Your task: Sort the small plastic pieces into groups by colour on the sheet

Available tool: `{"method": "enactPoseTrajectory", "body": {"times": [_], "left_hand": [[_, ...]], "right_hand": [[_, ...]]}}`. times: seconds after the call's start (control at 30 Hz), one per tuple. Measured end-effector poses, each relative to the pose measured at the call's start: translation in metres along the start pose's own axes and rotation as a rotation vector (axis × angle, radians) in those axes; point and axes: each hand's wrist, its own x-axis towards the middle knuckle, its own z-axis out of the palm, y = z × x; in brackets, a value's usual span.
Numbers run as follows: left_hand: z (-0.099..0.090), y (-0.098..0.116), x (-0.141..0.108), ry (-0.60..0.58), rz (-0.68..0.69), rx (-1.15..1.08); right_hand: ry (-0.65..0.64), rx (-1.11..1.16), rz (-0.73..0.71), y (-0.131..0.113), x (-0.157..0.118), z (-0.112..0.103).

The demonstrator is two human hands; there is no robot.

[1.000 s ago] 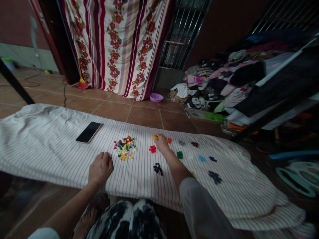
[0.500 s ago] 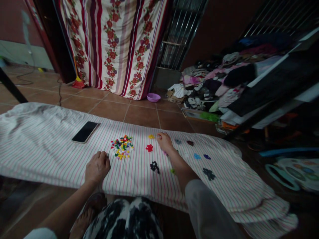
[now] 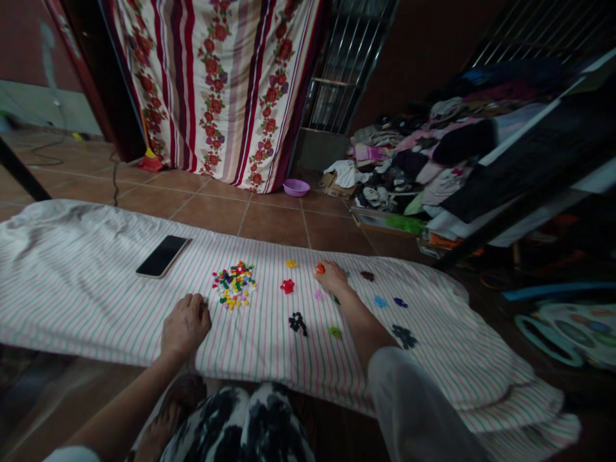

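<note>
My right hand (image 3: pixel 333 278) reaches over the striped cloth, its fingers bent together beside a cluster of orange pieces (image 3: pixel 320 269). Whatever its fingertips hold, if anything, is hidden. Resting on the cloth with curled fingers, my left hand (image 3: pixel 185 324) is left of a mixed heap of small coloured pieces (image 3: pixel 235 285); a dark speck shows by its fingertips. Sorted by colour nearby are yellow pieces (image 3: pixel 291 264), red pieces (image 3: pixel 287 286), pink pieces (image 3: pixel 318 294), black pieces (image 3: pixel 298 324) and lime green pieces (image 3: pixel 335 332). My right forearm covers part of the layout.
A phone (image 3: pixel 163 256) lies left of the heap. Right of my forearm are brown pieces (image 3: pixel 367 276), light blue pieces (image 3: pixel 380 301), dark blue pieces (image 3: pixel 400 302) and dark grey-green pieces (image 3: pixel 404 336). Beyond the cloth stand a purple basin (image 3: pixel 296 187) and piled clothes (image 3: pixel 409 151).
My right hand has moved right, from beside the yellow pieces to the orange cluster, which now shows. The pink and lime green pieces are less covered. My left hand stays in place.
</note>
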Motion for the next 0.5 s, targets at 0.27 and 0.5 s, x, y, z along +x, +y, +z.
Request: {"method": "enactPoseTrajectory", "body": {"times": [0.27, 0.5], "left_hand": [[-0.0009, 0.0005, -0.0002, -0.015, -0.012, 0.008], [-0.0002, -0.0004, -0.0002, -0.014, -0.017, -0.001]], "right_hand": [[0.026, 0.028, -0.06, -0.0005, 0.0058, 0.0051], [0.027, 0.039, -0.082, -0.0052, 0.0071, 0.0059]]}}
